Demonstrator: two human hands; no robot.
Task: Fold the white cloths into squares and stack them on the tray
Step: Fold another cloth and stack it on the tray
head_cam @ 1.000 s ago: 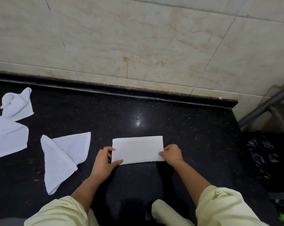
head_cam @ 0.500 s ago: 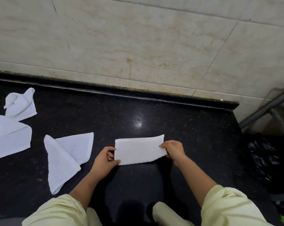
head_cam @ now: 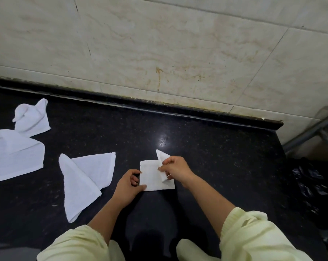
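Observation:
A small white cloth (head_cam: 150, 176) lies partly folded on the black counter (head_cam: 215, 157) in front of me. My left hand (head_cam: 128, 187) pinches its left edge and lower left corner against the counter. My right hand (head_cam: 175, 169) grips the cloth's right end, lifted and turned over toward the left, one corner sticking up. Three more white cloths lie to the left: a loosely folded one (head_cam: 86, 181), a larger one (head_cam: 12, 155) at the left edge and a crumpled one (head_cam: 32, 116) behind it. No tray is in view.
A beige tiled wall (head_cam: 159, 44) rises behind the counter's raised back lip. The counter ends at the right, where grey metal bars (head_cam: 310, 129) and a black plastic bag (head_cam: 310, 183) sit lower down. My pale yellow sleeves fill the bottom of the view.
My right hand has lifted the cloth's right end and carried it leftward over the left half, so the flat rectangle now looks about half as wide. My left hand stays at the left edge.

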